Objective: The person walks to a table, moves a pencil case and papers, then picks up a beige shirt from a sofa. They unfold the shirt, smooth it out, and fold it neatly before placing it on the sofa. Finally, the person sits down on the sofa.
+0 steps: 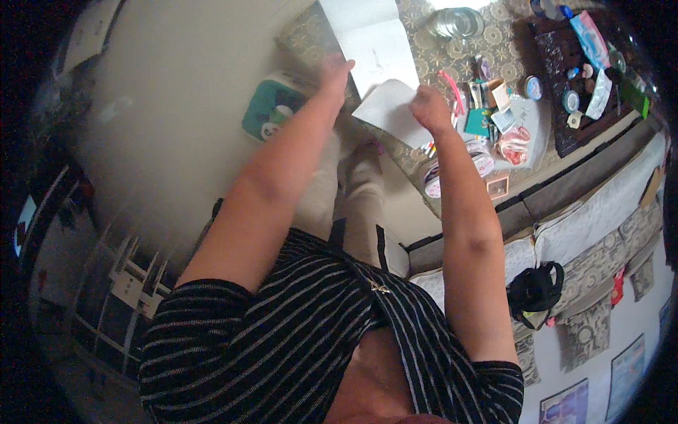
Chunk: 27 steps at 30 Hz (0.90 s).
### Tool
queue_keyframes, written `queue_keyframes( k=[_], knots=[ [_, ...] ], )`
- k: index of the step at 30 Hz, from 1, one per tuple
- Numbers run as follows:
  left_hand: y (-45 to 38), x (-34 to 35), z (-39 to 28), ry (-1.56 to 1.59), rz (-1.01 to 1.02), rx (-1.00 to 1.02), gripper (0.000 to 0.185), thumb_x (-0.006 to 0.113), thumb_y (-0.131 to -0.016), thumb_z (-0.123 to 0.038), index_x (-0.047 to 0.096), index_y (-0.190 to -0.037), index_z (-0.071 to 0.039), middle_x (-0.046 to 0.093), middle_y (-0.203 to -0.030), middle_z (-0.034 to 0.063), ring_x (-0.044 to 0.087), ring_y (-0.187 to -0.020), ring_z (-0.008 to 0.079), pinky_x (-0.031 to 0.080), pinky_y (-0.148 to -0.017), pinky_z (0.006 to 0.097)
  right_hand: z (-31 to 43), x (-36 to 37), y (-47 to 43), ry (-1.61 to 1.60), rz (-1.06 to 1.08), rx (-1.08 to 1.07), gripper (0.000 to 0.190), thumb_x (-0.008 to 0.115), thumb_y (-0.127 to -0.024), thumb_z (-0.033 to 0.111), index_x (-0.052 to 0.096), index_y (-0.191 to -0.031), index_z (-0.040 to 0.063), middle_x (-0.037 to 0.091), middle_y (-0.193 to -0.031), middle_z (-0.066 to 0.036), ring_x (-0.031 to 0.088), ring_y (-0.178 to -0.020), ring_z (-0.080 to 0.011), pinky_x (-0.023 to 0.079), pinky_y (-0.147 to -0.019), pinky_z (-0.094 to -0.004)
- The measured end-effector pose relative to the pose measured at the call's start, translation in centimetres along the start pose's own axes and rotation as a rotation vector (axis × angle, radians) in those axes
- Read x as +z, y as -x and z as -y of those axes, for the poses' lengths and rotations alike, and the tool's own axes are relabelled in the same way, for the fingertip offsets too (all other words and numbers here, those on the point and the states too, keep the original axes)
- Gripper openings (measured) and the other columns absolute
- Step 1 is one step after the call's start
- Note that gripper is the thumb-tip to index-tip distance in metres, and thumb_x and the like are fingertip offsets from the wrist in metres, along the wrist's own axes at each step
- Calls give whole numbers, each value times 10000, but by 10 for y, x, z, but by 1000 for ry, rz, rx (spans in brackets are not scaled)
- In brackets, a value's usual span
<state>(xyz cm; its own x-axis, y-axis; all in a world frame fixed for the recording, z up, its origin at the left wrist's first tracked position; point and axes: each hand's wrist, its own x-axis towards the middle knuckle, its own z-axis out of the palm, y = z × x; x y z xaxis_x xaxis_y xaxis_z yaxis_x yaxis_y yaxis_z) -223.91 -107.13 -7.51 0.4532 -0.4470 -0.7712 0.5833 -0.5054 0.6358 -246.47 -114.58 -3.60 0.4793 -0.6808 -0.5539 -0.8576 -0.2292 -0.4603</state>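
A large white paper sheet (377,50) with a fold line and a small faint grey mark lies along the left edge of the patterned tablecloth. Closer to me, a second white paper piece (389,108) overlaps it and sticks out past the table edge. I cannot tell whether the two are joined. My right hand (430,108) is closed on the right edge of the nearer piece. My left hand (335,77) is at the left edge of the large sheet, its thumb towards the paper. Blur hides whether it grips or only touches the edge.
Right of the paper are a glass bowl (458,24), a pink strip (452,93), small cards (479,122), markers (429,148) and an oval pencil case (433,183). A dark tray (564,127) holds small items. A green panda-printed box (257,108) stands left; a sofa (588,228) stands right.
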Motion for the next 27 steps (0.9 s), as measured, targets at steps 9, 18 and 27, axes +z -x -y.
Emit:
queue_keyframes(
  k=[9, 18, 27],
  knots=[
    [-50, -15, -14, -230, 28, 130, 418, 646, -816, -93, 522, -1209, -20, 594, -1076, 83, 560, -943, 163, 449, -788, 290, 13, 36, 44, -267, -6, -65, 377, 597, -717, 197, 576, -1055, 31, 604, -1012, -221, 575, -959, -404, 460, -840, -455],
    [-54, -25, -4, -654, 22, 389, 452, 592, -781, -6, 533, -1225, -66, 595, -1101, 123, 587, -966, 196, 487, -822, 313, 18, 31, 100, -256, 177, 79, 363, 607, -739, 235, 581, -1023, 10, 621, -879, -246, 596, -867, -423, 475, -777, -469],
    [-2, -19, 4, -706, -99, 440, 616, 545, -715, 43, 470, -1298, -142, 465, -1211, 204, 529, -1030, 356, 422, -921, 416, -5, 37, 153, -317, -5, 104, 388, 616, -747, 226, 590, -1044, -22, 625, -923, -252, 607, -902, -400, 477, -799, -439]
  ],
)
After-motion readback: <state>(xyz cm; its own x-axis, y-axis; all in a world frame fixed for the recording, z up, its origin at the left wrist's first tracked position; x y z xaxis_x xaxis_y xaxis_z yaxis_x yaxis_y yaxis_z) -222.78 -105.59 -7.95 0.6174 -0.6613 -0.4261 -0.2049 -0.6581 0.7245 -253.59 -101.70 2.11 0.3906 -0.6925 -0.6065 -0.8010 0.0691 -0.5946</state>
